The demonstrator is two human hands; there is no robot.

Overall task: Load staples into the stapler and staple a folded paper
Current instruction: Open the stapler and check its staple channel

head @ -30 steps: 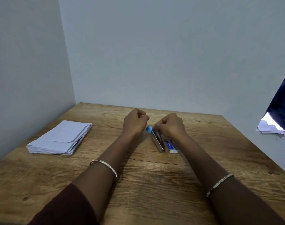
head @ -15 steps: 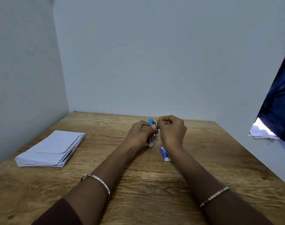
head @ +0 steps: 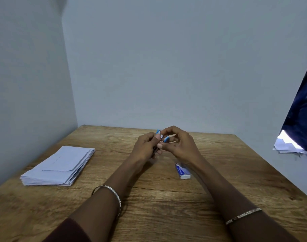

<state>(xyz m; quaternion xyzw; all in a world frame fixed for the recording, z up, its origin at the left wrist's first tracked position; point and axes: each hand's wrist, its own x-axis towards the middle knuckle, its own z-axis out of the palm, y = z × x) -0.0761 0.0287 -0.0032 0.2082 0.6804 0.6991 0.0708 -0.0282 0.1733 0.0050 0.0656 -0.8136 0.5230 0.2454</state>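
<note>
Head view showed the small stapler (head: 161, 137), probably light, stiff and hinged, raised just beyond the staple box (head: 182, 171): left hand (head: 145, 147) wrapped its body, the best hold, while right hand (head: 182, 145) pinched its blue tip

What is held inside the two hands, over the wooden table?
A stapler: its two blue tips show between the left hand and the right hand. The fingers cover most of its body, so any staples inside cannot be seen.

A wooden table (head: 166, 206) stands in a corner between pale grey walls (head: 166, 67).
</note>
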